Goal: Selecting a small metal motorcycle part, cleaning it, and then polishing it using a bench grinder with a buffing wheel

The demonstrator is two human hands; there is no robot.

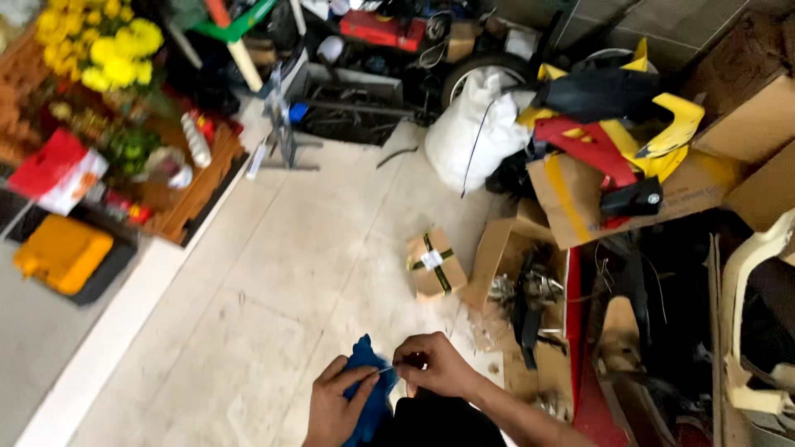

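Note:
My left hand [335, 406] grips a crumpled blue cloth [366, 389] low in the head view. My right hand [431, 364] is just to its right, fingers pinched on a small thin object [389, 370] that bridges toward the left hand; I cannot tell what it is. Both hands hover over a pale tiled floor [281, 281]. A small brown cardboard box with a dark strap and a white label [435, 263] lies on the floor a little beyond my right hand.
An open cardboard box of dark metal parts [526, 290] sits right of the small box. Yellow, red and black plastic panels [617, 124] and a white sack [472, 132] pile at the back right. Yellow flowers [108, 45] and an orange case [62, 252] stand left.

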